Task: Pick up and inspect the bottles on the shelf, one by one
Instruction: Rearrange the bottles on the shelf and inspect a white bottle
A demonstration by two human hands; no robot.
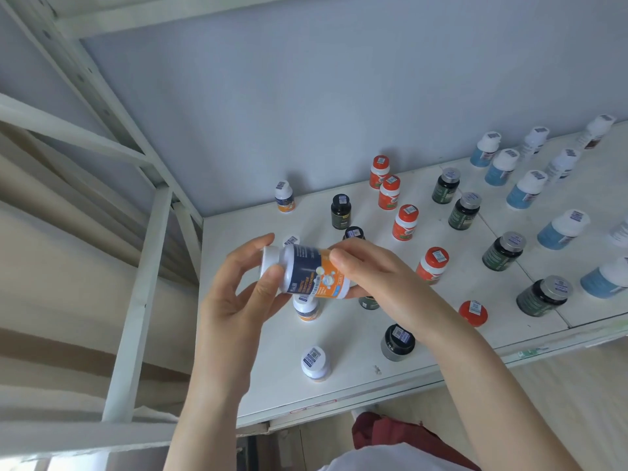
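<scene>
A white bottle with a navy and orange label (307, 270) lies on its side in the air above the shelf (272, 385). My left hand (238, 290) grips its white cap end with thumb and fingers. My right hand (370, 270) holds its base end, fingers curled over the top. Three more bottles of the same kind stand on the shelf: one at the back (284, 196), one just under the held bottle (307, 309), one near the front edge (315, 363). A fourth cap (291, 240) peeks out behind my left fingers.
Rows of upright bottles fill the shelf to the right: black (341, 211), red-capped (405, 222), dark green with grey caps (503, 250), and blue with white caps (562, 229). A white metal rack frame (139, 294) stands at the left. The grey wall (306, 96) backs the shelf.
</scene>
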